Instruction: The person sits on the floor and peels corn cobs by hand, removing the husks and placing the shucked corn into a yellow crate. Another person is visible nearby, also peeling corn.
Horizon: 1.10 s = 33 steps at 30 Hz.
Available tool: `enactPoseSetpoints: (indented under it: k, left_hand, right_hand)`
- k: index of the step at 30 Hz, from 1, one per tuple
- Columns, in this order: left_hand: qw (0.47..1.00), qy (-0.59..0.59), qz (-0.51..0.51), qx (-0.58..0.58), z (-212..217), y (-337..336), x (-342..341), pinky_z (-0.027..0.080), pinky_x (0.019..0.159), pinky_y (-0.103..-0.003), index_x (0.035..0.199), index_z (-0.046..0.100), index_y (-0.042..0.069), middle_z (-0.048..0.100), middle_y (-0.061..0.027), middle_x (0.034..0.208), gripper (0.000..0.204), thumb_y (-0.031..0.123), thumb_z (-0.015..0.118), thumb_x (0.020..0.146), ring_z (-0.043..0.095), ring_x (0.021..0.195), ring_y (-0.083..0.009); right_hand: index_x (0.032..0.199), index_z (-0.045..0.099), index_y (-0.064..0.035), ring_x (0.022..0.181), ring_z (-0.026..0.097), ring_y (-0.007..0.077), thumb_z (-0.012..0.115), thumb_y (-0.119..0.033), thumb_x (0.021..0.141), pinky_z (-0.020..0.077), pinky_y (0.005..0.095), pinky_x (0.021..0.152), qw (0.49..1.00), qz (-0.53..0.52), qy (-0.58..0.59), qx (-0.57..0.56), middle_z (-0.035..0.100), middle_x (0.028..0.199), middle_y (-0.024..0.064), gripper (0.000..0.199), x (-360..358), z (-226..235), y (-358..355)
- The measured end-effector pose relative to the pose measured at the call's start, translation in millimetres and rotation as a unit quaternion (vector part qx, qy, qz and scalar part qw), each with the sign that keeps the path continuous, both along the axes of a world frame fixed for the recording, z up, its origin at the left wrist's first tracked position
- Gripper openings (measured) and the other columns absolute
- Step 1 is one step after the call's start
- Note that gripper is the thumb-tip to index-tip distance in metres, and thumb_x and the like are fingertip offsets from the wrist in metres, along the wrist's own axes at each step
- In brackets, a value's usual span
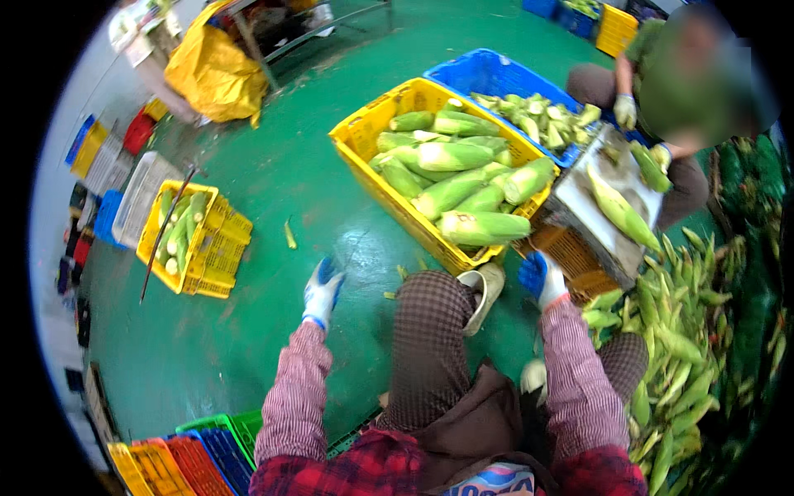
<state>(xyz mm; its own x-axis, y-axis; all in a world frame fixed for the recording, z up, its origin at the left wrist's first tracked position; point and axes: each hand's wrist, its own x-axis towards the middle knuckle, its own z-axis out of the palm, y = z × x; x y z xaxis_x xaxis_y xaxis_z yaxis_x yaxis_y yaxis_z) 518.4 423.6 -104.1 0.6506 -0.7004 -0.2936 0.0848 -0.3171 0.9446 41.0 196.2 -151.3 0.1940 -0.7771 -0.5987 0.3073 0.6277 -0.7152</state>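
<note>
My left hand [322,291], in a white glove with blue on its fingers, is held out over the green floor. Its fingers are apart and I see nothing in them. In a matching glove, my right hand [542,279] is beside the near right corner of a yellow crate [389,217]. Those fingers are curled, and what they may hold is too small to tell. Husk-covered corn ears [451,194] fill the crate, the nearest one [484,225] lying just beyond my right hand.
A blue crate [471,66] of cut corn ends stands behind. Across a white-topped stand [591,198], a gloved co-worker [678,91] handles corn. Loose corn and husks [674,339] heap at my right. A small yellow crate [217,240] and stacked crates [165,463] are at left.
</note>
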Motion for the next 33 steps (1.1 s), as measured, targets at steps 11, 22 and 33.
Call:
enactPoseSetpoints:
  k: [11, 22, 33]
  left_hand:
    - [0.998, 0.027, 0.001, -0.058, 36.3, 34.0, 19.1, 0.048, 0.106, -0.036, 0.145, 0.046, 0.000, 0.052, -0.0188, 0.142, 0.059, 0.004, 0.067, 0.090, 0.052, 0.130, -0.0272]
    - [0.975, -0.111, -0.108, 0.157, 97.9, -137.4, 59.8, 0.054, 0.079, -0.033, 0.144, 0.050, 0.009, 0.063, -0.0085, 0.126, 0.065, 0.033, 0.073, 0.088, 0.063, 0.101, -0.0222]
    - [0.986, -0.054, 0.012, 0.157, -27.3, -326.6, 85.2, 0.058, 0.074, -0.039, 0.119, 0.069, 0.000, 0.072, -0.0189, 0.103, 0.057, 0.039, 0.073, 0.078, 0.071, 0.088, -0.0294]
  right_hand:
    - [0.133, 0.056, -0.0146, 0.097, 0.065, 0.0279, 0.059, -0.056, 0.093, 0.0512, 0.0432, 0.080, 0.994, -0.109, 0.000, -0.030, 0.065, 0.117, 0.0079, 0.058, 67.9, 51.9, -49.0]
    - [0.125, 0.062, -0.0036, 0.087, 0.069, 0.0307, 0.063, -0.041, 0.095, 0.0558, 0.0452, 0.081, 0.972, -0.192, -0.128, -0.053, 0.069, 0.104, 0.0163, 0.048, 90.8, 16.6, -72.7]
    - [0.118, 0.066, -0.0068, 0.091, 0.069, 0.0255, 0.053, -0.031, 0.099, 0.0554, 0.0380, 0.085, 0.986, -0.014, -0.150, -0.074, 0.071, 0.103, 0.0103, 0.034, 66.6, 12.7, -97.3]
